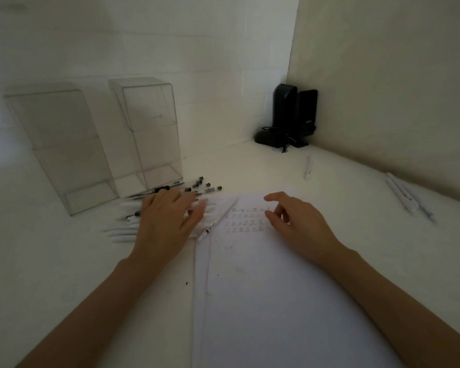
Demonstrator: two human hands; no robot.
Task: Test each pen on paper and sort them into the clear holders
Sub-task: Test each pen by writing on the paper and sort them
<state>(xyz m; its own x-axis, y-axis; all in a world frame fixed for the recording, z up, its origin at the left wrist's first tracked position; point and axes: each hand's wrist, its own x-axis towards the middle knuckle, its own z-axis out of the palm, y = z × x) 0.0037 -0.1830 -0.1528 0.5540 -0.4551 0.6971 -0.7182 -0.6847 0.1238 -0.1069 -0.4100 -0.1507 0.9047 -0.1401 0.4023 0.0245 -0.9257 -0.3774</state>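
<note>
Your left hand (168, 221) lies flat, fingers spread, on the pile of pens (154, 208) at ten o'clock of the view's centre, gripping none of them. Your right hand (295, 224) hovers at the top of the paper (276, 301), thumb and forefinger apart and curled, nothing between them. Rows of test marks (246, 220) already fill the sheet's upper edge, between the two hands.

The two clear holders (96, 144) stand upright at ten and eleven o'clock behind the pile, and both look empty, so by this showing the sorting has hardly begun. One white pen (218, 219) lies slantwise across the paper's left edge, just beside your left fingers. A lone pen (308, 167) rests at one o'clock, and a few more (406, 195) lie along the wall at three o'clock, well apart from the pile. A black device with a cable (290, 118) sits in the corner at twelve o'clock.

The step in hand looks to be picking the next pen. Single one out with your fingertips rather than pressing the whole pile, which will roll on the white surface (64, 261). The slanted pen is the nearest candidate. Pass it to your right hand, write on a bare patch below the existing rows so a faint line shows, and steady the sheet with your left.
</note>
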